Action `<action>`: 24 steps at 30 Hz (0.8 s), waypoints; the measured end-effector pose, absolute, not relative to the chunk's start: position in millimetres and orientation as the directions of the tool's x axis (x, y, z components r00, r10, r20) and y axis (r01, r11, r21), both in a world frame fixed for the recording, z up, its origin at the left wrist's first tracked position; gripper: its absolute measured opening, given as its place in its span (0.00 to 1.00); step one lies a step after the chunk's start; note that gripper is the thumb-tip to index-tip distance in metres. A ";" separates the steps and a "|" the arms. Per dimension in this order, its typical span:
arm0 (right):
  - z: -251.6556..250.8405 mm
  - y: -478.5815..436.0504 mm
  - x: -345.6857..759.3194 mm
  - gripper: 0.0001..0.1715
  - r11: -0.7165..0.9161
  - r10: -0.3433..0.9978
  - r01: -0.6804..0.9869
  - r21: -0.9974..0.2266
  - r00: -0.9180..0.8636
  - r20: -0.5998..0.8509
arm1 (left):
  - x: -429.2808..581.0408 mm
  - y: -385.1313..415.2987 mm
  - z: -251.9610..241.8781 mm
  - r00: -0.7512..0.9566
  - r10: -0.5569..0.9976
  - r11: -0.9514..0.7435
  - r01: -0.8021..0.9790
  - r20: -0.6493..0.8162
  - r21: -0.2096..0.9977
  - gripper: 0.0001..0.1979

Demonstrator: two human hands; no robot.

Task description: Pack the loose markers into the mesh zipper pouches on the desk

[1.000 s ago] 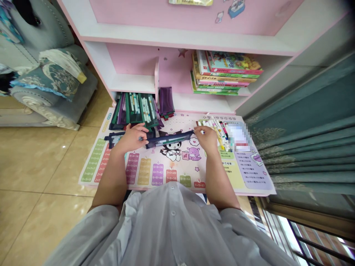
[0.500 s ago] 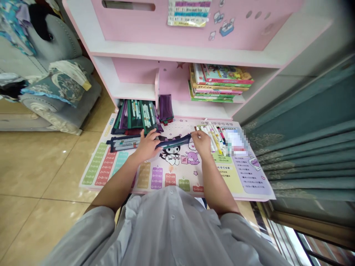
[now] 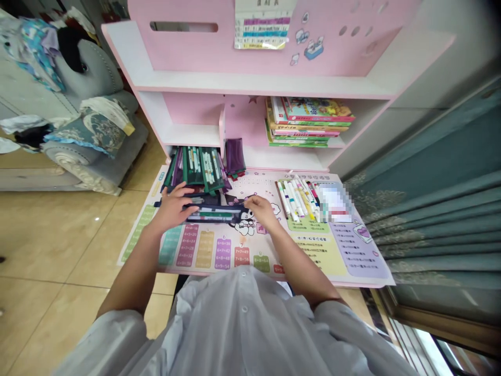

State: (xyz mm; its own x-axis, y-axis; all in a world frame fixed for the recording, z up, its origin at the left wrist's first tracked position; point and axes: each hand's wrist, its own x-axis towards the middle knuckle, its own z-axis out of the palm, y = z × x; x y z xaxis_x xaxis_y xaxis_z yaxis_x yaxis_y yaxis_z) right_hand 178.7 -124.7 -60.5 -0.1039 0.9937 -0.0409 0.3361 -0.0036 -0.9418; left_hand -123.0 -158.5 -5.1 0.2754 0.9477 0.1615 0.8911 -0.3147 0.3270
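Note:
A dark navy mesh zip pouch [image 3: 214,213] with pens inside lies level on the printed desk mat [image 3: 242,250], between my hands. My left hand [image 3: 172,209] grips its left end, and my right hand [image 3: 261,211] pinches its right end with the fingertips. A second dark pouch [image 3: 205,199] sits just behind it, partly under my left fingers. Beyond that stands a pile of green and purple pen pouches [image 3: 193,167], with a folded purple pouch [image 3: 235,155] next to it. Loose markers [image 3: 297,198] lie to the right of my right hand.
A pink and white desk hutch rises behind the mat, with a stack of books [image 3: 309,120] on its shelf. A blurred white item [image 3: 332,202] lies by the markers. A teal curtain [image 3: 442,224] hangs at right; a grey sofa [image 3: 90,130] stands at left.
The pouch has gone from tilted to level and shifted left and toward me, with both hands moving along with it. The view has also tilted slightly upward.

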 end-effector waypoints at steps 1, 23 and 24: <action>-60.5 -126.8 169.3 0.10 -0.015 0.988 0.340 -0.940 -0.138 -0.066 | -135.3 -160.9 -6.3 0.256 0.954 -0.295 0.898 0.157 0.327 0.15; -75.2 -110.9 71.9 0.09 0.220 0.976 0.777 -0.590 -0.174 0.134 | -185.5 -185.6 -73.4 -0.076 0.958 0.020 0.980 0.277 0.198 0.16; -76.1 -109.8 73.3 0.09 0.221 0.975 0.772 -0.596 -0.171 0.140 | -183.5 -185.8 -72.6 -0.083 0.957 0.027 0.980 0.279 0.200 0.17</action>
State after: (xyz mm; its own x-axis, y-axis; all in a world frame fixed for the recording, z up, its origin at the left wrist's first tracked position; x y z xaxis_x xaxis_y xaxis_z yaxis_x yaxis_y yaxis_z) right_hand 73.3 -109.8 -76.1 -0.1713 0.9752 0.1405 0.7719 0.2214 -0.5960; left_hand -183.5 -185.8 -72.6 -0.0835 0.9565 0.2795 0.9795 0.0272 0.1995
